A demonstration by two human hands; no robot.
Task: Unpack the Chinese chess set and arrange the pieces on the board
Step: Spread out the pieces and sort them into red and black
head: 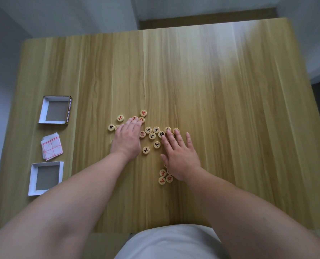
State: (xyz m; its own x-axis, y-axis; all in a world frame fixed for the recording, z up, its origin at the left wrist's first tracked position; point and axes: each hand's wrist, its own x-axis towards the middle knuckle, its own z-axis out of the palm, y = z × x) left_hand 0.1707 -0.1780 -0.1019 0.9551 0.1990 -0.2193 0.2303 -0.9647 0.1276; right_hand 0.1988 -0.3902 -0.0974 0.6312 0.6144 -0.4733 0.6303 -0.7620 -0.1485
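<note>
Several round wooden chess pieces (152,135) with red or black characters lie loose on the wooden table (230,109). My left hand (126,140) lies flat, fingers straight, over the left part of the scatter and hides some pieces. My right hand (180,156) is spread flat over the right part, fingertips touching pieces near the top. A small cluster of red pieces (164,177) sits by my right wrist. The folded paper board (51,146), white with red lines, lies at the left, still folded.
Two open white box halves sit at the table's left: one farther away (55,110), one nearer (45,178). The table's near edge is close to my body. The right half and far part of the table hold nothing.
</note>
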